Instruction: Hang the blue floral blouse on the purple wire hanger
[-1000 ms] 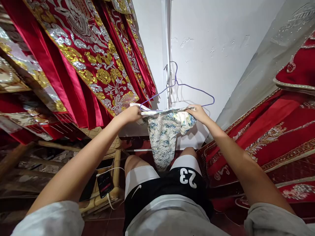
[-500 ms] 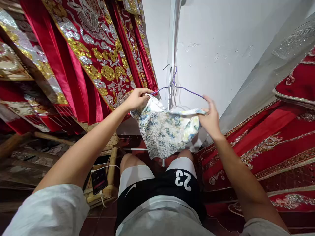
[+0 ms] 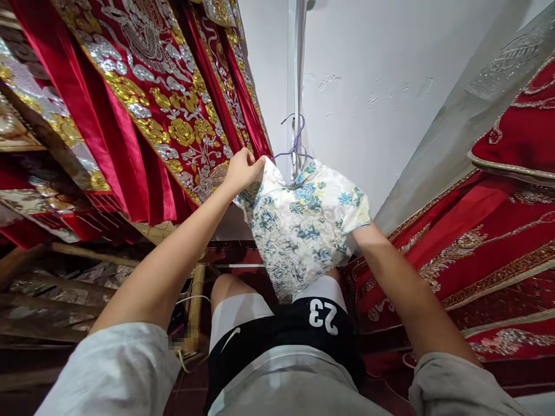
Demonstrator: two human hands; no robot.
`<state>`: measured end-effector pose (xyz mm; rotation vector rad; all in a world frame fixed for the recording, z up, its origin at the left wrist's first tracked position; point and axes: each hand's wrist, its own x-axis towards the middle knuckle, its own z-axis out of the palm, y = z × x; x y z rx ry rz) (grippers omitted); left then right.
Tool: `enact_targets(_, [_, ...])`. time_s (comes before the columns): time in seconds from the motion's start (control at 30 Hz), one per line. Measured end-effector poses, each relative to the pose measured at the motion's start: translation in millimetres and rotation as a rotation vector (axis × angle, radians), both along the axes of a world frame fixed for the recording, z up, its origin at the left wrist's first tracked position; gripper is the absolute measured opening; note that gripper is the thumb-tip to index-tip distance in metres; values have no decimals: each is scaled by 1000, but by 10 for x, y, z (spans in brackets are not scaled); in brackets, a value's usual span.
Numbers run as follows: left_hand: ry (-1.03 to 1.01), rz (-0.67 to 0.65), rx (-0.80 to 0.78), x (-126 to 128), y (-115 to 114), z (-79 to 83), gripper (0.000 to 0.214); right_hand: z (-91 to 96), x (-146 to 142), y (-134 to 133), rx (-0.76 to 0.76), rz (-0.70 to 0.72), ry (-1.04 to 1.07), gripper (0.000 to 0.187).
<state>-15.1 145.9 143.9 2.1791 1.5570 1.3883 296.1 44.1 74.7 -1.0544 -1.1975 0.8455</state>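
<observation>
A white short-sleeved blouse (image 3: 303, 222) with blue, green and yellow flowers hangs from a thin purple hanger (image 3: 300, 137), its collar just under the hook. My left hand (image 3: 243, 170) pinches the cloth at the blouse's left shoulder, close to the hanger's arm. At the other side, my right hand (image 3: 363, 234) is up inside or behind the sleeve; only the wrist shows and the fingers are hidden by cloth. Most of the hanger's right arm is covered by the blouse.
A metal pole (image 3: 293, 69) holds the hanger in front of a white wall (image 3: 364, 63). Red garments with gold and silver embroidery (image 3: 182, 130) hang at left. More red beaded cloth (image 3: 468, 248) is at right. A phone (image 3: 178, 323) with a white cable lies on a bamboo stand (image 3: 197, 300).
The blouse's right shoulder has come up over the hanger's right arm, which was bare. My right hand has gone from gripping the cloth edge to under the sleeve. My left hand still pinches its side.
</observation>
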Motion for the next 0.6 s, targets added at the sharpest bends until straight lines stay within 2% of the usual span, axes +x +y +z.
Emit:
enact_targets(0.1, [78, -44, -44, -197, -23, -86, 27, -131, 14, -31, -9, -56, 151, 37])
enact_targets(0.2, [98, -119, -87, -466, -46, -242, 27, -86, 118, -18, -5, -40, 202, 58])
enact_targets(0.27, [2, -159, -132, -563, -29, -355, 28, -10, 176, -11, 13, -11, 222, 63])
enact_targets(0.33, [-161, -150, -151, -545, 18, -403, 26, 86, 220, -10, 48, -1, 229, 56])
enact_targets(0.43, [-269, -117, -14, -361, 85, -269, 17, 241, 276, -40, 120, -64, 258, 46])
enact_targets(0.53, [-59, -129, 172, -137, 52, 0, 25, 317, 249, -221, 197, -175, 339, 41])
enact_targets(0.6, [107, -161, 256, -16, -19, 105, 29, 274, 92, -471, 226, -237, 371, 38])
